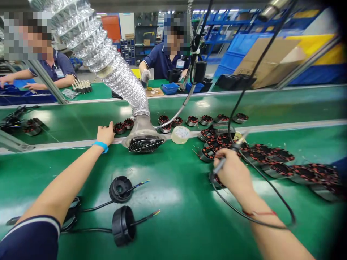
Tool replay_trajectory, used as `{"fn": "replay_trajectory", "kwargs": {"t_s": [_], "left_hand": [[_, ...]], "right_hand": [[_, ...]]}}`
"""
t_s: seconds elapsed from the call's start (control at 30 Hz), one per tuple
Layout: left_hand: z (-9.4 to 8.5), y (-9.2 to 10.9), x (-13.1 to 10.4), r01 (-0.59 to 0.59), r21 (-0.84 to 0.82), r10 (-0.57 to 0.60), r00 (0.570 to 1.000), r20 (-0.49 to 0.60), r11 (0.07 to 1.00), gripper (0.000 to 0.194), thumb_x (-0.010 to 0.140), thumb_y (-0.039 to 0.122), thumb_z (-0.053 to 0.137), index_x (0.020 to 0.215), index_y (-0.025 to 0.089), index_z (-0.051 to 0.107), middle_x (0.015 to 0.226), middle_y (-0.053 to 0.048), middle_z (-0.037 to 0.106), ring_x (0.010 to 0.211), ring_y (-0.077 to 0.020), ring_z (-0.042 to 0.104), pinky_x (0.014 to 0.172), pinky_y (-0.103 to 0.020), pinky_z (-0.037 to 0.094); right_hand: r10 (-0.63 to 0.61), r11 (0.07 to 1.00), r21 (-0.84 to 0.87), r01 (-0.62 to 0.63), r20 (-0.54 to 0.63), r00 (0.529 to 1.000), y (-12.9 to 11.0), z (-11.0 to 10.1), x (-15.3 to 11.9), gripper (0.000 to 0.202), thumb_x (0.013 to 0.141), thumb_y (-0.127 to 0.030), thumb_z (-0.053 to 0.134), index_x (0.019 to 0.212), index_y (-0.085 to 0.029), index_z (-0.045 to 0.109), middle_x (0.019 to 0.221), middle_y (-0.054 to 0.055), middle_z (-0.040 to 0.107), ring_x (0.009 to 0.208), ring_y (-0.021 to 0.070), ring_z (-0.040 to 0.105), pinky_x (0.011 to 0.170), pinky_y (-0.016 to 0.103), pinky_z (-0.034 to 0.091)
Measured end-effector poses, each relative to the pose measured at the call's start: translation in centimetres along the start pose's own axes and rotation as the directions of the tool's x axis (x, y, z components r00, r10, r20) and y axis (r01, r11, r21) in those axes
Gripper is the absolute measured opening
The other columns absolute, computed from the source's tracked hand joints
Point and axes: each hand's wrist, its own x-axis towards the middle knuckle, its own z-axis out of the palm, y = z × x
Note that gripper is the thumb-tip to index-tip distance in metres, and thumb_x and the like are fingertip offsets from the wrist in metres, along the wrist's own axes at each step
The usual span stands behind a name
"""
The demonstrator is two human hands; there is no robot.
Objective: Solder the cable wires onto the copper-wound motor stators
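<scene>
My right hand (234, 173) is closed round the grey handle of a soldering iron (220, 166), its tip pointing up and away over a group of wound motor stators (260, 153). One stator (215, 180) lies partly hidden behind this hand. My left hand (105, 135) reaches to the rail at the back of the bench. Its thumb stands apart from the fingers, just left of a stator (118, 128) on the strip beyond; the far fingertips are partly hidden.
A foil duct (119, 68) ends in a fan hood (145, 139) between my hands. Near it sits a tape roll (180, 134). Two black caps (120, 189) (123, 225) with cables lie in front. The iron's black cable (271, 187) loops by my right wrist. Two co-workers sit opposite.
</scene>
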Motion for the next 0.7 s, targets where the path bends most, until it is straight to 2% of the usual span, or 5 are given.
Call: {"fn": "replay_trajectory", "kwargs": {"t_s": [0.3,0.43,0.53,0.6,0.7], "left_hand": [[-4.2,1.0,-2.9,0.032,-0.021,-0.035,0.982,-0.187,0.999,0.037,0.087,0.026,0.049,0.123,0.017,0.053,0.123,-0.017,0.057,0.118,-0.0341,0.052,0.103,-0.051,0.034],[-7.6,7.0,-7.6,-0.309,-0.083,0.288,0.936,-0.2,0.947,0.027,0.094,0.029,0.042,0.114,0.019,0.057,0.108,-0.011,0.064,0.107,-0.0263,0.058,0.094,-0.044,0.043],[-7.9,13.5,-10.4,-0.756,-0.142,0.755,0.652,-0.072,0.639,0.05,0.087,0.036,0.06,0.132,0.018,0.047,0.132,-0.015,0.055,0.121,-0.0277,0.052,0.1,-0.041,0.043],[-7.3,17.4,-11.1,-0.863,-0.134,0.863,0.499,-0.081,0.487,0.072,0.08,0.044,0.07,0.139,0.017,0.039,0.147,-0.02,0.041,0.132,-0.035,0.042,0.104,-0.046,0.039],[-6.0,21.0,-11.0,-0.871,-0.22,0.889,0.456,-0.027,0.44,0.063,0.085,0.042,0.063,0.135,0.011,0.04,0.137,-0.022,0.049,0.121,-0.0322,0.053,0.098,-0.043,0.045]], "right_hand": [[-0.196,0.957,-0.161,0.241,0.257,0.946,-2.1,1.7,1.9,0.021,0.084,-0.004,0.044,0.097,-0.013,0.058,0.068,0.01,0.064,0.07,0.0242,0.063,0.078,0.036,0.04],[-0.242,0.962,-0.083,0.26,0.183,0.953,-4.0,-0.2,-0.5,0.015,0.088,-0.018,0.051,0.103,-0.017,0.053,0.082,0.009,0.066,0.082,0.0249,0.063,0.086,0.039,0.043],[-0.217,0.936,0.274,0.222,-0.049,0.975,-7.1,-1.6,-3.0,0.02,0.092,-0.035,0.052,0.105,-0.021,0.049,0.085,0.005,0.062,0.072,0.0208,0.06,0.067,0.032,0.047],[-0.182,0.829,0.502,0.246,-0.174,0.968,-9.1,-2.6,-4.5,0.023,0.094,-0.043,0.051,0.104,-0.023,0.047,0.087,0.003,0.059,0.074,0.0185,0.06,0.067,0.03,0.048],[-0.127,0.769,0.595,0.234,-0.216,0.968,-10.1,-4.2,-5.8,0.027,0.095,-0.047,0.052,0.106,-0.023,0.048,0.091,0.003,0.059,0.08,0.0175,0.062,0.071,0.03,0.05]]}}
